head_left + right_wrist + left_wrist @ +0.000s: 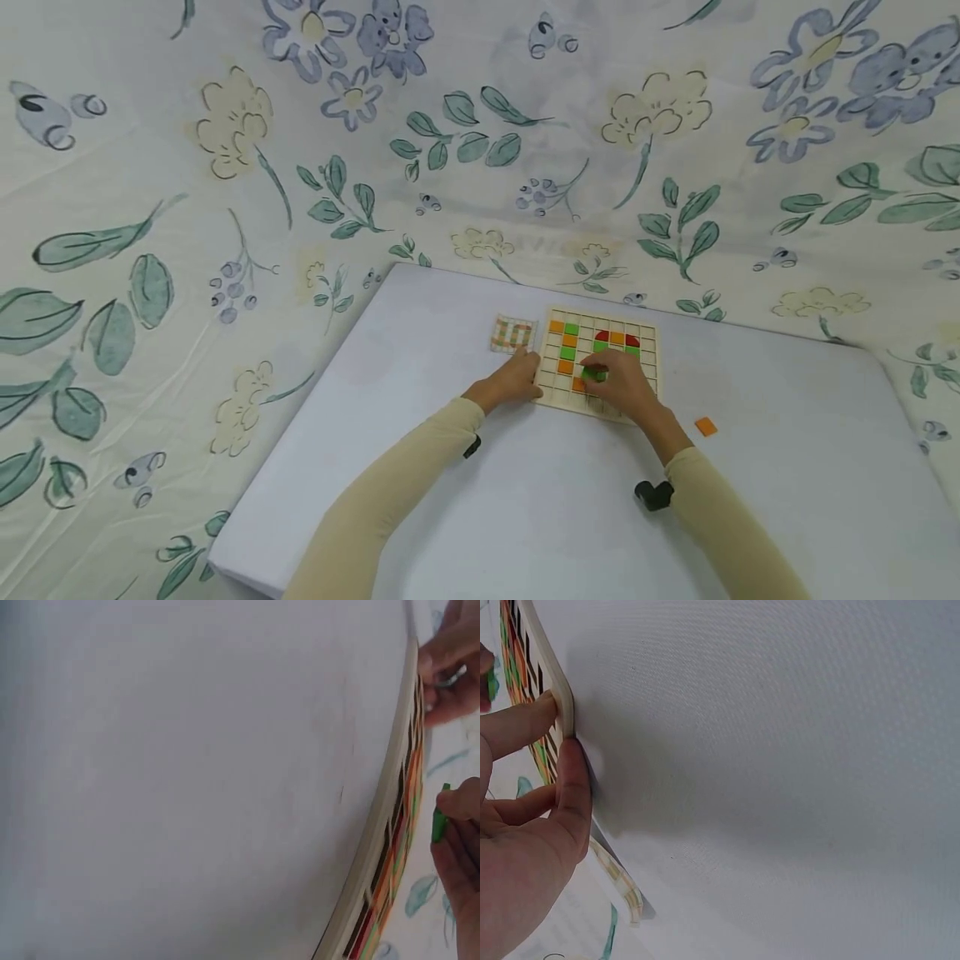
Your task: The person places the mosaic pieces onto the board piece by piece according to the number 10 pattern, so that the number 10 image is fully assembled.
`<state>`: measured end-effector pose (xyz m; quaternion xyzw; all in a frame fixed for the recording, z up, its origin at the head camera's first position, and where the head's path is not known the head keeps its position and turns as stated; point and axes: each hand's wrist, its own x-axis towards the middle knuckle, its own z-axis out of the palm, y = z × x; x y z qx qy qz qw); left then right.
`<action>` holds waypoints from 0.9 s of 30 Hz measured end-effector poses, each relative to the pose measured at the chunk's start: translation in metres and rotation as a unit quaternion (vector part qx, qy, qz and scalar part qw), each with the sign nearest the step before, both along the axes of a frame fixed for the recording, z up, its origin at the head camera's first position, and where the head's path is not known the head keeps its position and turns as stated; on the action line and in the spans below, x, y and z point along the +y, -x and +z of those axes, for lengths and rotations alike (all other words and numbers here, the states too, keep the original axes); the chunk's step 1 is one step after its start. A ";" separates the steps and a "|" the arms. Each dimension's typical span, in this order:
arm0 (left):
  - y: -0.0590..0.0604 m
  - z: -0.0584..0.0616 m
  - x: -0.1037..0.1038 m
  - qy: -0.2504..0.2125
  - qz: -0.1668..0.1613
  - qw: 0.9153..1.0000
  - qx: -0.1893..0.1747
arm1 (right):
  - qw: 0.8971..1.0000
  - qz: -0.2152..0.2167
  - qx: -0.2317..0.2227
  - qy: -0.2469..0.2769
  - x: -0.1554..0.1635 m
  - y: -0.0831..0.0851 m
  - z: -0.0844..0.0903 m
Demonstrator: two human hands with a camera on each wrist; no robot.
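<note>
- Roughly a dozen coloured tiles sit in the wooden grid board point(647, 332); most cells remain open.
- Right hand point(622, 385) pinches a green tile point(439, 823) over the board.
- Left hand point(516, 379) clamps the board's left edge, thumb and finger.
- One orange tile point(705, 427) lies unused on the surface point(465, 508).

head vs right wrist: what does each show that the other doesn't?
Only the head view: the whole grid board with its orange, green and red tiles, the pattern card beside it, a loose orange tile on the table, and the left hand at the board's left edge. Only the right wrist view: the board's edge side-on. Both: the right hand pinching a green tile over the board.
</note>
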<state>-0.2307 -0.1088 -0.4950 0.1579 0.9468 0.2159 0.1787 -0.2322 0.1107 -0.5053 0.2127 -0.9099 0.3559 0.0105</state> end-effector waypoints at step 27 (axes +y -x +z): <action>0.001 -0.003 -0.001 -0.006 0.003 1.000 0.006 | 0.985 0.125 0.022 -0.114 -0.036 0.005 -0.004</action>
